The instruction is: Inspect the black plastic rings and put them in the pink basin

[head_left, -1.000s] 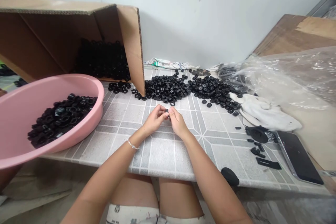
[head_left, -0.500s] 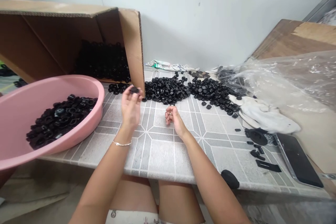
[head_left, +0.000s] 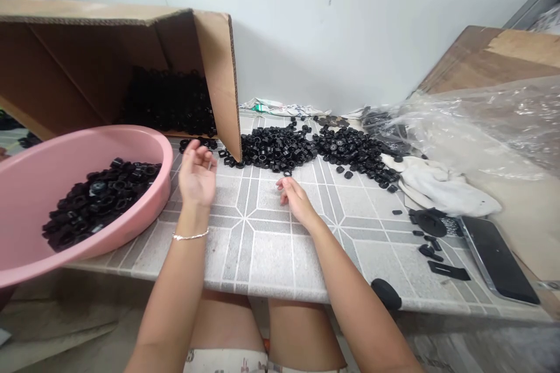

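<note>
Head view: the left hand [head_left: 196, 178] is hovering open and empty beside the pink basin [head_left: 144, 204]. The right hand [head_left: 296, 198] is resting half-curled below the black nuts [head_left: 273, 148], and whether it is gripping anything is unclear.

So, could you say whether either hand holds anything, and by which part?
Nothing visibly: the left hand is open and empty, and the right hand is loosely curled, showing nothing in it.

Open left hand [head_left: 196, 178], beside pink basin [head_left: 131, 148], right hand [head_left: 297, 201] near black hex nuts [head_left: 275, 148]
</note>
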A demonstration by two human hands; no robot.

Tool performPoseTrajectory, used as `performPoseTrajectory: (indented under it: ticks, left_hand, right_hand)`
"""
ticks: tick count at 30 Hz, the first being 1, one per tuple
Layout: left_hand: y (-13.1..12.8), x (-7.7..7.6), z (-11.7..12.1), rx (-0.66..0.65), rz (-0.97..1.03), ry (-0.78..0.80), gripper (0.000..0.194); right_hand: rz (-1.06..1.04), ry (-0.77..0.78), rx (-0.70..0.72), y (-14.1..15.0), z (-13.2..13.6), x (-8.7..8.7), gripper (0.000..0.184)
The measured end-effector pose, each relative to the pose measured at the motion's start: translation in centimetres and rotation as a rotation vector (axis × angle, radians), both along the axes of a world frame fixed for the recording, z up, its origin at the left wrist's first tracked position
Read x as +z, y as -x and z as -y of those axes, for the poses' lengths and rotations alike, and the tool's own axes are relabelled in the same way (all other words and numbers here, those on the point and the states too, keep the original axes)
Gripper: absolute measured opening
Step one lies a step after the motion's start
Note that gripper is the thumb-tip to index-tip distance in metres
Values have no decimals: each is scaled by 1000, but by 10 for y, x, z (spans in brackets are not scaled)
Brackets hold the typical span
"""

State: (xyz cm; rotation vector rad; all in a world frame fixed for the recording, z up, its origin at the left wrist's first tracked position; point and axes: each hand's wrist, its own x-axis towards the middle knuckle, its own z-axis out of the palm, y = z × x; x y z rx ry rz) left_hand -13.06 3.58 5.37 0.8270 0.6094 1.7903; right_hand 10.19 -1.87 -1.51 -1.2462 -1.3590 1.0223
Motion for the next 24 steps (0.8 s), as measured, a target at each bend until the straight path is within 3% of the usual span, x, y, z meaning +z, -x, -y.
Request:
performPoseTrajectory:
  ticks: [3,5,7,10,15,21,24]
  left_hand:
    - [-26,-23,-1,-70,-515,49,15]
    - [-43,-36,4,-73,-914,-24,14]
    - [-56,-45,12,-87,-1199,-129,16]
    - [-66,-51,22,-155,-1436,-261,22]
    - [-70,-56,26,-210,-1573,-334,23]
    - [-72,-55,27,-224,-1412,-292,42]
    - [-74,-51,31,-238,-1354,-331,33]
  right_hand:
    - [166,-80,-236,-18,-5,-1,39]
    - [272,-154,-347,-28,-10,-4,33]
    - [365,-237,-315,-33,-15,-7,28]
    - [493,-278,-175,-30,-21,-11,25]
    - [562,-231,-132,-30,-22,-12,18]
    - [-24,-99,-5,-22,-14,-2,12]
    - [-265,-30,133,-7,-10,5,14]
